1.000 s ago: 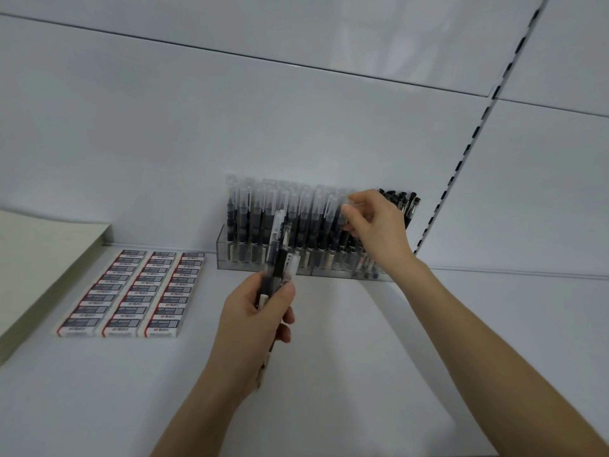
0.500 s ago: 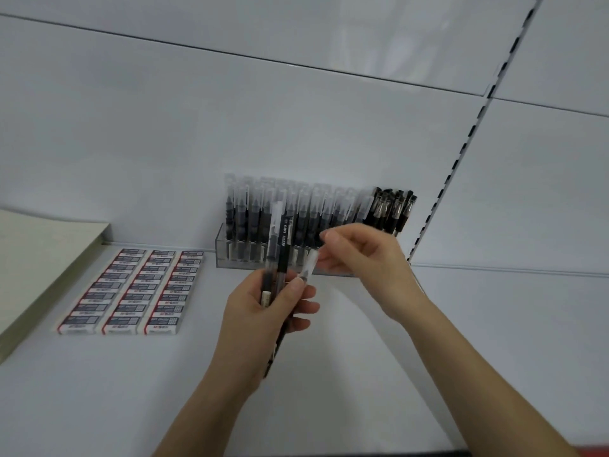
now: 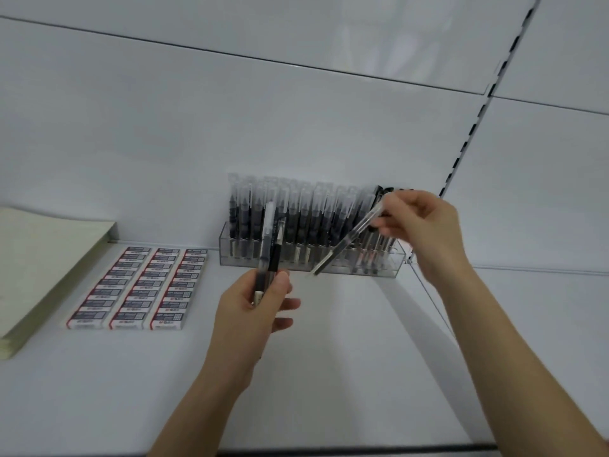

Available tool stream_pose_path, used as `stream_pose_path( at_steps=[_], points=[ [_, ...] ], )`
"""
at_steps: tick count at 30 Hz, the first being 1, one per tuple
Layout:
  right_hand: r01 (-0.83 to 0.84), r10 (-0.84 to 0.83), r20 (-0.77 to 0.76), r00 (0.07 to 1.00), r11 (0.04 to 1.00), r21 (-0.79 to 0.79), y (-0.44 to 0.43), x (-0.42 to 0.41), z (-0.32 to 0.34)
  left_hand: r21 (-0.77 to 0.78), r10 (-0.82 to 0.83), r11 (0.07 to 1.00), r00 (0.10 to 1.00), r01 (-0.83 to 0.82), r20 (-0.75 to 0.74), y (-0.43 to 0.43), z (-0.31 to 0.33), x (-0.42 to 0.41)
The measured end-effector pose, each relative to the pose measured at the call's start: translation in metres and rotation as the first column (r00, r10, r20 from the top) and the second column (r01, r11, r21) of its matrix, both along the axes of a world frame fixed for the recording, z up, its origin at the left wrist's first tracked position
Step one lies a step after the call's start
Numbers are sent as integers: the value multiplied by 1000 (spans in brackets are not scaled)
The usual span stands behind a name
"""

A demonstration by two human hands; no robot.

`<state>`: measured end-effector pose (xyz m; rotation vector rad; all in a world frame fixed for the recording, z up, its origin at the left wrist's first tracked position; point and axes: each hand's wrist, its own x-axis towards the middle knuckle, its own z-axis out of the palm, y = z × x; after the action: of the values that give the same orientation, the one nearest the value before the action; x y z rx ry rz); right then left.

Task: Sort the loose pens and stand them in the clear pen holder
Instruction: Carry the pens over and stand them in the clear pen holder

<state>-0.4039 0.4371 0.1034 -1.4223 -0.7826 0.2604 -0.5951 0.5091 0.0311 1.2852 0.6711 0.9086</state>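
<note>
The job looks well advanced but not finished. The clear pen holder (image 3: 392,267) sits at the back of the white shelf (image 3: 329,357), against the rear panel, and it is already packed with a row of standing pens (image 3: 296,222). Most have clear caps, and a few black-topped pens (image 3: 379,192) stand at its right end. The right hand (image 3: 421,222) pinches the upper end of one clear pen (image 3: 349,240) between thumb and fingertips. This pen slants down and to the left across the front of the holder, with its lower tip low in front of the front wall. It is not standing in any slot, and whether it touches the holder cannot be told. The left hand (image 3: 253,311), in front of the holder's left part, is curled around a small bundle of pens (image 3: 270,249) held upright. There seem to be two or three, though the exact count is unclear. By that evidence, what is left is to seat the slanted pen and then the ones in the bundle, and the holder appears to have little free room. Off to the left lie rows of boxed erasers (image 3: 138,286) and a stack of pale paper (image 3: 43,258), neither part of the sorting.
</note>
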Motion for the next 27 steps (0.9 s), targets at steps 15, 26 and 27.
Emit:
stream_pose_path(
  at_steps=[15, 26, 27],
  points=[
    [305, -307, 442, 842, 949, 78, 29, 24, -5, 36, -19, 999, 997, 22, -77, -4, -2, -4],
    [286, -289, 496, 819, 955, 83, 36, 24, -2, 44, -6, 999, 998, 9, -65, -3, -3, -3],
    [281, -279, 497, 822, 957, 74, 36, 24, -2, 40, -14, 999, 998, 17, -64, -4, -4, -3]
  ],
)
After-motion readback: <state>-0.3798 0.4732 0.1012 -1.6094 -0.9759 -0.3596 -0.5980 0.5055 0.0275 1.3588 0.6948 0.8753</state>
